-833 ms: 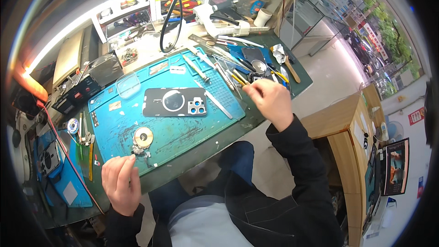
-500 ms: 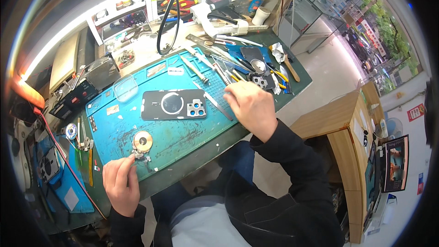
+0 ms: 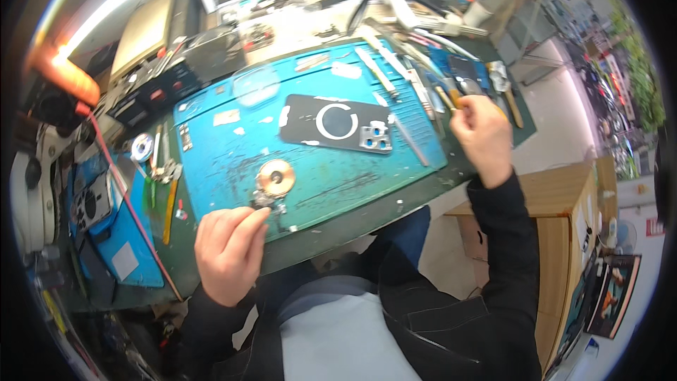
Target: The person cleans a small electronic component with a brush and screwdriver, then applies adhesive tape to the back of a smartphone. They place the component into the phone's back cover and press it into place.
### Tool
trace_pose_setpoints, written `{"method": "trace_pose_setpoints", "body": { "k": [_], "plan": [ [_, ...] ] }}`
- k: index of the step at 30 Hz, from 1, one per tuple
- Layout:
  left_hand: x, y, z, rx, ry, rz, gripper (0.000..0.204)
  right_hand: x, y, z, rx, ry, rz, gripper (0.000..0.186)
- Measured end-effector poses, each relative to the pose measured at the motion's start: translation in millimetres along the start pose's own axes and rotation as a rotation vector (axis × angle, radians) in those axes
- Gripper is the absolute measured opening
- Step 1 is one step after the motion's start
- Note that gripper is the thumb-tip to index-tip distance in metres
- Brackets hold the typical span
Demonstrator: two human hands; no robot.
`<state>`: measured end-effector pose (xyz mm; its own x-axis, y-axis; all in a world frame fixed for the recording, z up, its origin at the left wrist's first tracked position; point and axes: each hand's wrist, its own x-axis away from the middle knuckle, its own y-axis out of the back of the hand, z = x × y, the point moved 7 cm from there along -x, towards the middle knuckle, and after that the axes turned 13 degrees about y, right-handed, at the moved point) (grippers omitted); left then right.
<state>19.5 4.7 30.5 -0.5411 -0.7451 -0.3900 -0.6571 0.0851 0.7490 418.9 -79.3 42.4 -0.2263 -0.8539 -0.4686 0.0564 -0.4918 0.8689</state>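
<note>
My left hand (image 3: 231,254) rests low over the near edge of the blue mat (image 3: 218,169), fingers curled, fingertips at small crumpled metal parts (image 3: 262,197) beside a round copper coil (image 3: 285,178); what they pinch is unclear. A black phone back panel (image 3: 303,120), with a white ring and silver camera cutouts, lies flat on the mat. My right hand (image 3: 483,134) is right of it, fingers closed at the pile of hand tools (image 3: 434,81); what it grips is hidden or blurred. A clear plastic lid (image 3: 255,86) lies behind the panel.
A black bench machine (image 3: 151,95) and an orange-handled tool (image 3: 77,77) stand at the left, with a red cable (image 3: 127,204) and a second blue mat (image 3: 134,247). A wooden cabinet (image 3: 536,194) and monitor (image 3: 613,296) are at the right.
My right hand moved toward the phone panel, then back up and right to the tool pile. My head view shifted, so the bench appears further right; my left hand stays by the small parts.
</note>
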Motion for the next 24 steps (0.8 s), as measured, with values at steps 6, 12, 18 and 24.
{"method": "trace_pose_setpoints", "body": {
  "k": [6,12,18,24],
  "plan": [
    [-2.7,-0.5,1.6,0.089,0.041,0.015,0.031,38.6,13.6,3.2,-0.899,-0.193,-0.03,0.04],
    [0.6,2.0,-13.3,0.035,-0.027,0.027,0.027,26.4,11.6,4.2,-0.403,-0.196,-0.004,0.031],
    [2.8,55.4,-4.3,0.091,0.003,0.018,0.017,38.7,-6.8,-14.2,-1.125,-0.322,-0.035,0.034],
    [-8.2,89.5,-22.3,0.068,0.086,-0.198,0.023,64.5,-3.1,12.6,-1.061,-0.142,-0.272,0.034]
  ]
}}
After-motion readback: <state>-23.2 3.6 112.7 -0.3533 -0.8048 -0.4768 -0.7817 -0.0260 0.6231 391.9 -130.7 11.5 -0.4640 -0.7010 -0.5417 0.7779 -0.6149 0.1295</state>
